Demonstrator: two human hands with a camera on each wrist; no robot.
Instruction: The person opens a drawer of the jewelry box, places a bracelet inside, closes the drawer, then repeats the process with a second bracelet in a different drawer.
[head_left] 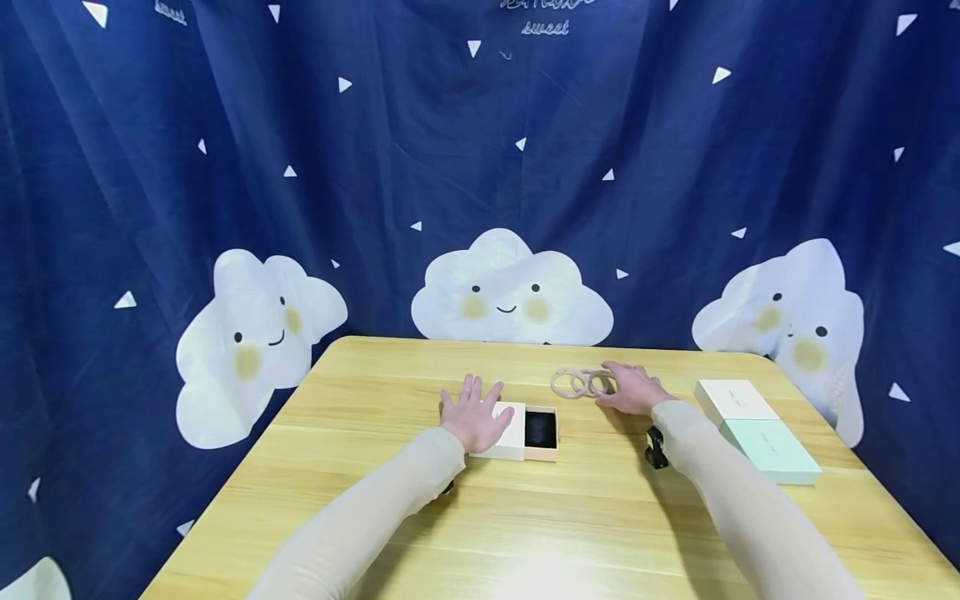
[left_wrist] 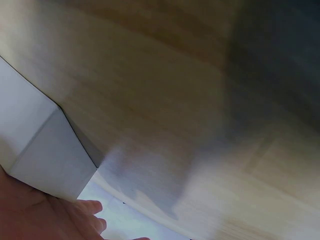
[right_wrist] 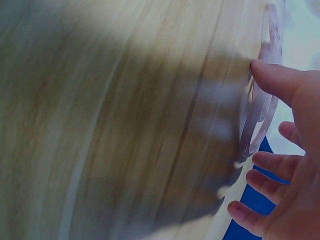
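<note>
My left hand (head_left: 474,417) lies with spread fingers on the white sleeve of a small box (head_left: 512,440). From the sleeve's right side a pinkish drawer (head_left: 542,455) sticks out, showing a black pad (head_left: 540,429) inside. In the left wrist view the box's side (left_wrist: 55,155) rises beside the palm. Pale ring-shaped bangles (head_left: 554,384) lie overlapping on the table, right of the box. My right hand (head_left: 636,390) is at their right end, fingers apart and loosely bent. The right wrist view has the thumb at a bangle (right_wrist: 273,30); whether it touches is unclear.
On the right of the wooden table (head_left: 600,517) lie a white box (head_left: 737,399) and a mint green box (head_left: 771,446), end to end, beside my right forearm. A dark blue curtain (head_left: 480,150) with clouds hangs behind the table's far edge.
</note>
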